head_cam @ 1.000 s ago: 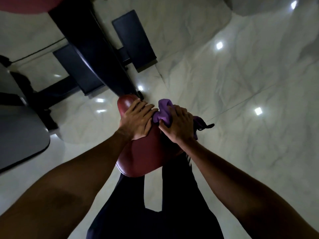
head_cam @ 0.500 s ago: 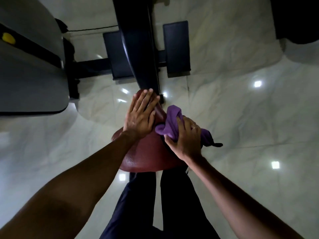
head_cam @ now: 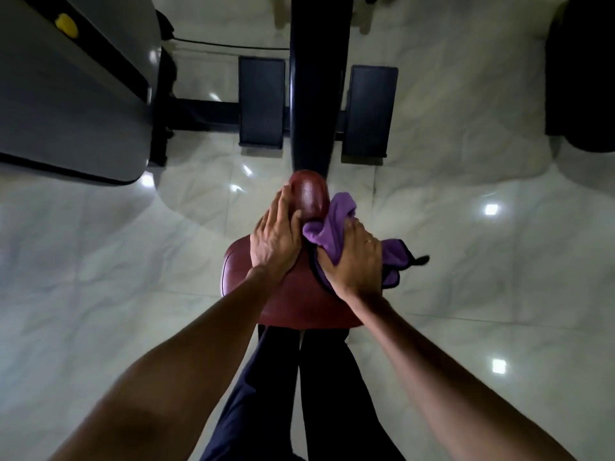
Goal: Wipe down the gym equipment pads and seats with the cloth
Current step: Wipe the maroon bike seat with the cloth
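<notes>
Glossy pale marble floor (head_cam: 466, 227) is reflecting lamps around a black frame beam (head_cam: 316, 94), which is standing between two flat rectangular black plates (head_cam: 262, 101). A grey machine cover (head_cam: 66, 111) is filling the left corner. On the smooth dark red padded seat (head_cam: 299, 304) the left hand (head_cam: 274, 242) is resting, fingers straight and flat. The right hand (head_cam: 354, 264) is gripping the crumpled purple cloth (head_cam: 327, 227) against the seat's right side.

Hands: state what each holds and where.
Right hand grips the cloth at its bunched middle. Left hand holds nothing, resting flat on the seat.
</notes>
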